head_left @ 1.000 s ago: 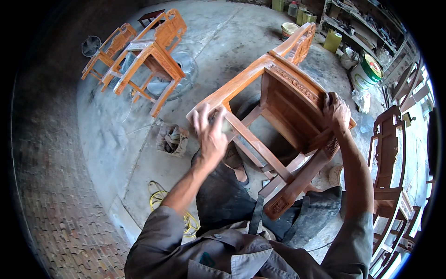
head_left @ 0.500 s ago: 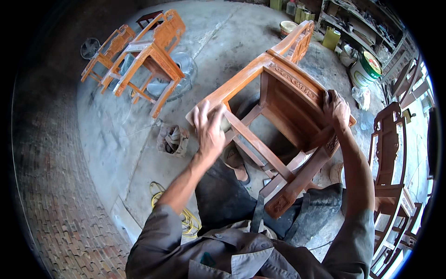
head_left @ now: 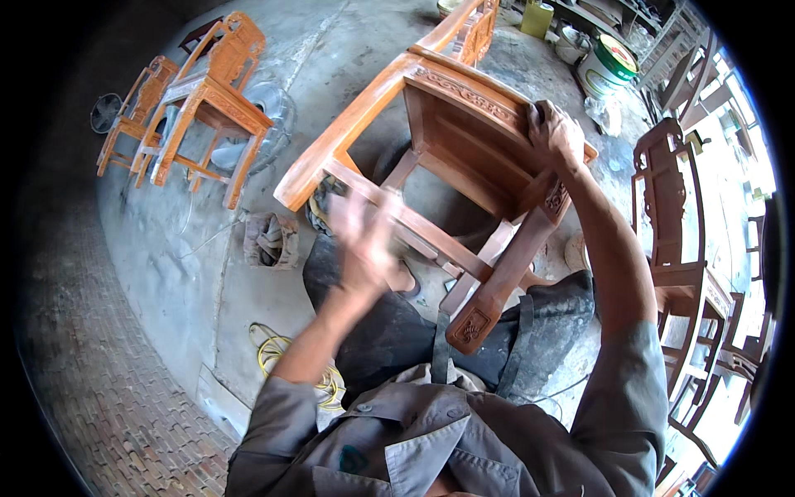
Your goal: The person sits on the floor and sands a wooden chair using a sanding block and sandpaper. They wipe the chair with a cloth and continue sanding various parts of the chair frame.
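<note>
One carved wooden chair (head_left: 464,157) lies tipped across the person's lap; the right hand (head_left: 553,132) grips its seat frame, while the left hand (head_left: 364,240), blurred, fingers spread, rubs a leg rail; finish looks incomplete.

chair (head_left: 464,149) | orange-brown carved wood | tipped over, legs toward person's lap

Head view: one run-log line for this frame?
left hand: blurred, open, by chair rail | right hand: grip on carved chair frame | chair tilted over lap
</note>
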### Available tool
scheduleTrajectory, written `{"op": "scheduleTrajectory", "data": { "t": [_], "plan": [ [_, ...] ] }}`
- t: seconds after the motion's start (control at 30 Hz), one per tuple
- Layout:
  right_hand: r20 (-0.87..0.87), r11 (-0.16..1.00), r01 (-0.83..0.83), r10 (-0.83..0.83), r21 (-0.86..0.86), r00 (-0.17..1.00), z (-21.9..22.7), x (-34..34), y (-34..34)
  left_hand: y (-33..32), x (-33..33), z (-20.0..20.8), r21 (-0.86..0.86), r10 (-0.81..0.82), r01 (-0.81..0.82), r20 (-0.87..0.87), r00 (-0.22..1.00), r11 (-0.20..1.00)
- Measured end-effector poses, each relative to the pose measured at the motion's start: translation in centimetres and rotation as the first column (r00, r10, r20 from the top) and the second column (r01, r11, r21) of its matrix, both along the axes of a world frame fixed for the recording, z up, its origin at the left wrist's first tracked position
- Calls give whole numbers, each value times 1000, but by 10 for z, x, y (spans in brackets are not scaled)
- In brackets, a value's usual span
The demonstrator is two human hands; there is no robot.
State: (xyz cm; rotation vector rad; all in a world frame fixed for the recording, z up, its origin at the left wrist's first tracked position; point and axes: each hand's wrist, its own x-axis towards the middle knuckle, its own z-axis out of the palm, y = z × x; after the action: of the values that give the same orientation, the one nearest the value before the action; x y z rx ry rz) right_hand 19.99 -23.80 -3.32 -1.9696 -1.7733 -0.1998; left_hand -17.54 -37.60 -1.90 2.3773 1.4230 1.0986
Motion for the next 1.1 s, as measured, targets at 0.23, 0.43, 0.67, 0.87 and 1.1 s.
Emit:
{"op": "scheduleTrajectory", "data": {
  "t": [0.23,0.43,0.67,0.87,1.1],
  "plan": [
    [-3,995,51,-51,-85,999,6,-18,6,-57,49,-11,-26,-146,145,-27,989,989],
    [-12,994,76,-77,-78,997,3,-6,3,-10,5,4,-140,-236,210,-202,951,968],
    [38,997,61,-59,-47,998,-1,-10,6,-77,64,-6,-366,-367,405,171,914,838],
    [34,998,62,-61,-7,998,5,-10,6,-87,54,0,-365,-405,424,132,905,829],
    [52,999,50,-51,23,997,-5,-4,5,-98,40,11,-425,-381,401,135,915,812]
  ]
}}
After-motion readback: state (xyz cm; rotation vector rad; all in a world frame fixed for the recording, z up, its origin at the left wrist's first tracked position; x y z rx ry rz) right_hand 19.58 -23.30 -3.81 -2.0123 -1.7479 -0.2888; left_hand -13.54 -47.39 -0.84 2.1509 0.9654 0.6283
